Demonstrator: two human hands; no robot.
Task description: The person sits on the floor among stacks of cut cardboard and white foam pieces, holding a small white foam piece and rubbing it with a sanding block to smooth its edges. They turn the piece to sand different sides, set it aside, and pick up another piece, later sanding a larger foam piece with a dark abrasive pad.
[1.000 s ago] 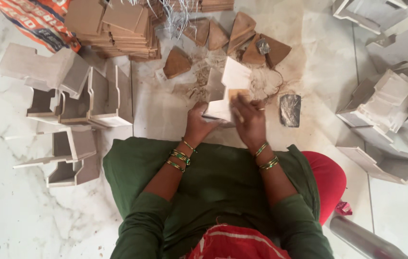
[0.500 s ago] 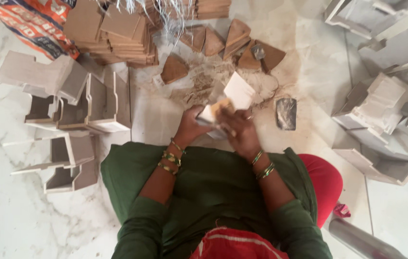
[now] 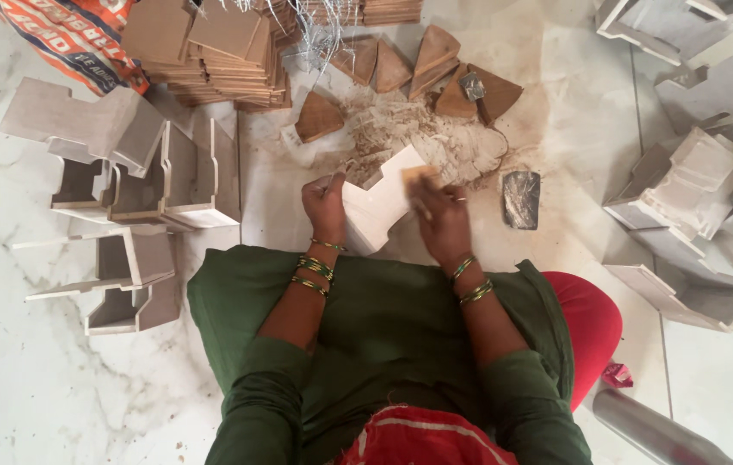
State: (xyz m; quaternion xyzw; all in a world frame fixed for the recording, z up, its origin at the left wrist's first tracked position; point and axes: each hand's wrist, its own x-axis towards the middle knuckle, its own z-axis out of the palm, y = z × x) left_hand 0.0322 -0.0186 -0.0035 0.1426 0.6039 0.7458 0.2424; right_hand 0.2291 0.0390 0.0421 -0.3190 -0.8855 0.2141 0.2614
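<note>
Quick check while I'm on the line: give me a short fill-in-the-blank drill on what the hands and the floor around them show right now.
1. The left hand grips the pale notched board by its ____ edge.
2. The right hand presses a small tan ____ against the board.
3. Beyond the board lies a heap of pale ____ on the floor.
4. Both wrists wear green and gold ____.

Missing words: left; block; sawdust; bangles

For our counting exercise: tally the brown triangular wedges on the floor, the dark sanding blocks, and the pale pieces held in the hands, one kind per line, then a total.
Brown triangular wedges, lying around the sawdust pile: 6
Dark sanding blocks: 2
Pale cut pieces held between the left hand and right hand: 1
Total: 9
</note>
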